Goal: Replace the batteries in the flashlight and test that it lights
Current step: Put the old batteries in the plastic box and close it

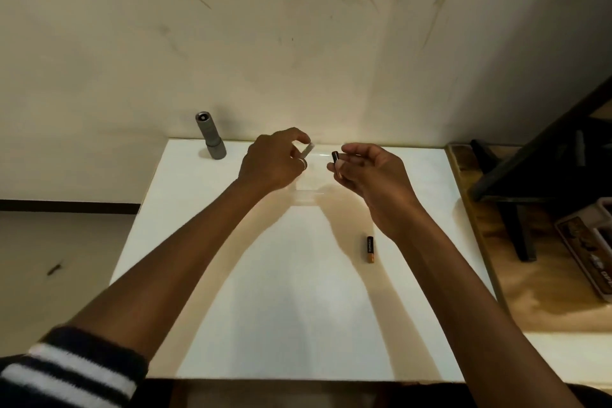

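Note:
A grey flashlight stands upright at the far left corner of the white table, near the wall. My left hand is raised over the far middle of the table and pinches a small pale piece, possibly the battery holder. My right hand hovers just to its right and grips a black and copper battery between thumb and fingers. A second black and copper battery lies on the table under my right forearm.
A scuffed wall rises directly behind the table. To the right are a wooden surface, dark furniture legs and a printed box. The floor shows at the left.

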